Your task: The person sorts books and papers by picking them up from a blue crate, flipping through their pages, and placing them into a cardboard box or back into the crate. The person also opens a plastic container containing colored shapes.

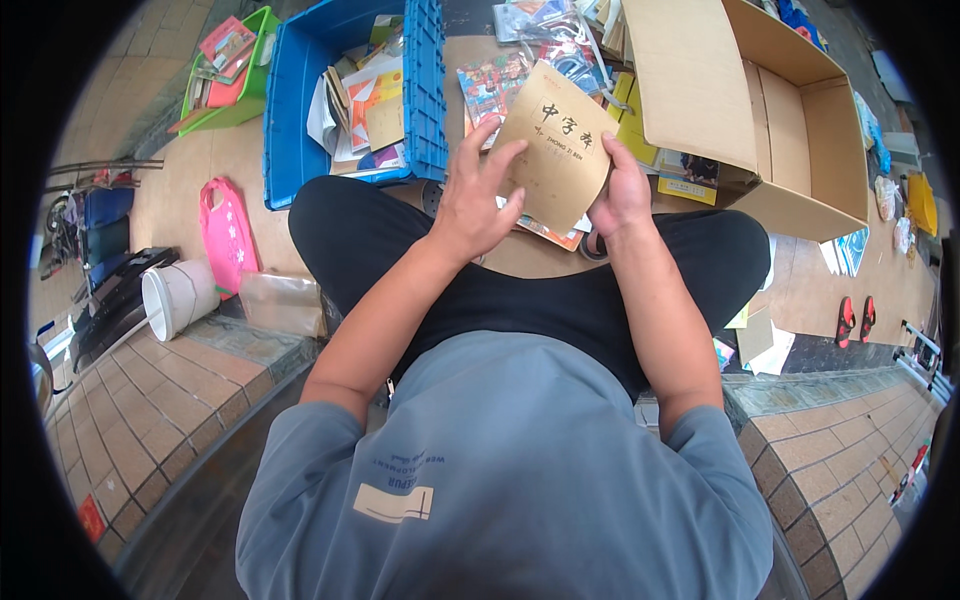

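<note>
A tan paper-covered exercise book [559,161] with writing on its cover is tilted in front of me, above my lap. My right hand [626,184] grips its right edge, thumb on the cover and the other fingers hidden behind. My left hand [476,195] is at the book's left side with fingers spread. Some of its fingertips overlap the cover; whether they touch it I cannot tell. Behind the book lie a colourful picture book [487,79] and clear plastic sleeves [566,64]. Below it, an orange-edged booklet [559,237] partly shows between my legs.
A blue plastic crate [425,90] of books and papers stands ahead on the left, beside a green basket [251,101]. At right is an open cardboard box [810,139]. A white bucket [184,296] and pink bag [225,236] sit left; red-and-black sandals [846,322] lie right.
</note>
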### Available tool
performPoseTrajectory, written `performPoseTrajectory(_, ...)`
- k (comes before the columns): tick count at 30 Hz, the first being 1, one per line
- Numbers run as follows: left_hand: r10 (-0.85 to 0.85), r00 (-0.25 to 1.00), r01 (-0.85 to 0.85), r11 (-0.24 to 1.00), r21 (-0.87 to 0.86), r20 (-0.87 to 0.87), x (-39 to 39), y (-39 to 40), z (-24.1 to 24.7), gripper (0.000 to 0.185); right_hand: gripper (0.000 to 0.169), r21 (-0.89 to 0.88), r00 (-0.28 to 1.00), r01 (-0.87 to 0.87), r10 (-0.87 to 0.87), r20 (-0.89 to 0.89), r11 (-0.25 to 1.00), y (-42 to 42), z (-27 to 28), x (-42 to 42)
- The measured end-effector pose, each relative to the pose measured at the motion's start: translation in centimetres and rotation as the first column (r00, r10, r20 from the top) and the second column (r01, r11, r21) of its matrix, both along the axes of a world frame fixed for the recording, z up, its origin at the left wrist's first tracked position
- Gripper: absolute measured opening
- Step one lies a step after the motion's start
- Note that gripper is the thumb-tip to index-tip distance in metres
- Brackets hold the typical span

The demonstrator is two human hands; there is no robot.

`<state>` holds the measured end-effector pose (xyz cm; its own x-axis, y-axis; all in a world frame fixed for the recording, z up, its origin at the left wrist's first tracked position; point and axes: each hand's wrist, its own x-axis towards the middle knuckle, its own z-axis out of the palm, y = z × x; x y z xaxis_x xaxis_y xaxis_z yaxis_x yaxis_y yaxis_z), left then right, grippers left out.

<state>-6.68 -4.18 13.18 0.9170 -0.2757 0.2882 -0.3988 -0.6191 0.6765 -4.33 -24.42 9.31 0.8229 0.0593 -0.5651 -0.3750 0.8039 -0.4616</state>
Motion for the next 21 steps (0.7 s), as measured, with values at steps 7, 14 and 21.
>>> performPoseTrajectory(7,-0.469,0.883,0.423,0.818,0.390,0.027,0.0,0.7,2.8,0.074,0.042,0.041,0.998,-0.028,0.026,0.053,0.999,-0.8,0.3,0.6)
performPoseTrajectory(14,-0.576,0.799,0.472,0.779,0.412,0.174,1.6,1.4,1.8,0.043,0.044,0.099,0.997,-0.064,0.058,0.059,0.993,-1.1,0.8,0.6)
performPoseTrajectory(21,-0.320,0.932,0.316,0.948,0.051,0.172,2.6,0.8,2.5,0.021,0.041,0.100,0.997,-0.074,0.070,0.042,0.992,-1.1,0.8,0.5)
